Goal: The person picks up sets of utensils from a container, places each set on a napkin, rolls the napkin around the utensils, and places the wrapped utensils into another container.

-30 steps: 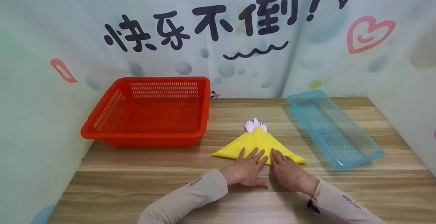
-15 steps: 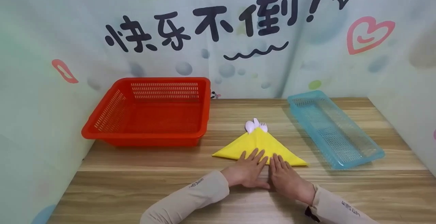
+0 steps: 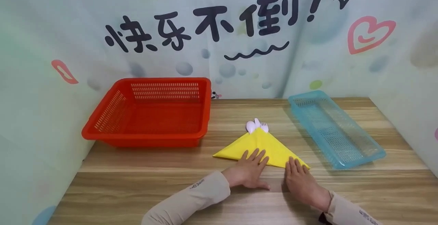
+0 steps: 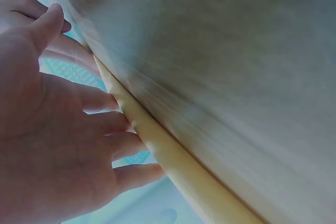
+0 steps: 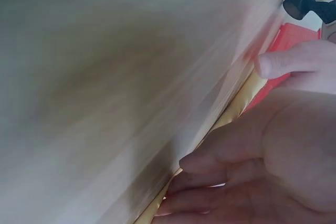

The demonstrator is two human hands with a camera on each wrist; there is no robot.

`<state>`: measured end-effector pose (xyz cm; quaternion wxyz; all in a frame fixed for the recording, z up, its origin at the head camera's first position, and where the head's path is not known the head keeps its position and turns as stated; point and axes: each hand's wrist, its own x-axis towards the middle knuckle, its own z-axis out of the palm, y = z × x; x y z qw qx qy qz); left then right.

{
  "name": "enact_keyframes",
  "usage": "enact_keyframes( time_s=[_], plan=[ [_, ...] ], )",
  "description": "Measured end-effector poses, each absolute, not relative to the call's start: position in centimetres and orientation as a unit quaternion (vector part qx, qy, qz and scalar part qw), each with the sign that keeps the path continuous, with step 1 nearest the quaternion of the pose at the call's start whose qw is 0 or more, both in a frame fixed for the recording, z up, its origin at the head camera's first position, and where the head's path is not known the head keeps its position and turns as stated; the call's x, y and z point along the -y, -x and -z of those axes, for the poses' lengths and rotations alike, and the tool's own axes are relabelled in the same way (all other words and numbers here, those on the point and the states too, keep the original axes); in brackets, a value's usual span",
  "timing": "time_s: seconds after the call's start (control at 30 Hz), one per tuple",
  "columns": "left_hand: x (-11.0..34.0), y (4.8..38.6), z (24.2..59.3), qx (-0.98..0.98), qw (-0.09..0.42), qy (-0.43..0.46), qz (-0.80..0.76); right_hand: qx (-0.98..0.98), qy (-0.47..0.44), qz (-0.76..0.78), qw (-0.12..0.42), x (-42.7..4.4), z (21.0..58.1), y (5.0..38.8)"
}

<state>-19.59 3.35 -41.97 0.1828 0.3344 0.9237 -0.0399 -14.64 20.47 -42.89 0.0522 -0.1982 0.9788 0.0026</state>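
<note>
One napkin [image 3: 258, 144] lies just ahead of the left hand [image 3: 250, 172] and right hand [image 3: 303, 184], partly under their fingers [image 3: 292, 167], its long axis crosswise. The right hand is nearer its right end. Both grasp nothing, fingers extended; how firmly they press, the wrist views hardly tell.

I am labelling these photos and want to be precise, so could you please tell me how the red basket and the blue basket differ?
The red basket looks opaque; the blue basket is see-through. The red basket is wider and deeper, while the blue basket is narrow and shallow. The red basket sits roughly square to the backdrop; the blue basket is turned diagonally. Both have perforations and stand upright on the table.
</note>
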Motion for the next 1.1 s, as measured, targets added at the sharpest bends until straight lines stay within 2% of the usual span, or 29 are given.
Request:
enact_keyframes(
  time_s=[0.2,0.27,0.4,0.5,0.73,1.1],
  plan=[
    [-3.3,19.7,41.8,-0.922,0.197,-0.331,0.028,-0.982,0.177,0.001,0.058,-22.1,43.0,14.3],
    [-3.3,19.7,41.8,-0.923,0.200,-0.328,0.025,-0.983,0.182,-0.005,0.030,-22.5,43.0,14.4],
    [-3.3,19.8,41.8,-0.923,0.201,-0.328,0.018,-0.978,0.196,0.002,-0.073,-22.6,43.0,15.3],
    [-3.3,19.9,41.8,-0.922,0.199,-0.331,0.017,-0.980,0.170,0.039,-0.098,-22.5,42.5,16.4],
    [-3.3,19.9,41.8,-0.922,0.193,-0.334,0.018,-0.990,0.105,0.088,-0.034,-22.3,42.0,18.8],
    [-3.3,19.9,41.4,-0.925,0.182,-0.334,0.006,-0.975,0.089,0.203,0.019,-22.8,42.0,21.0]
  ],
)
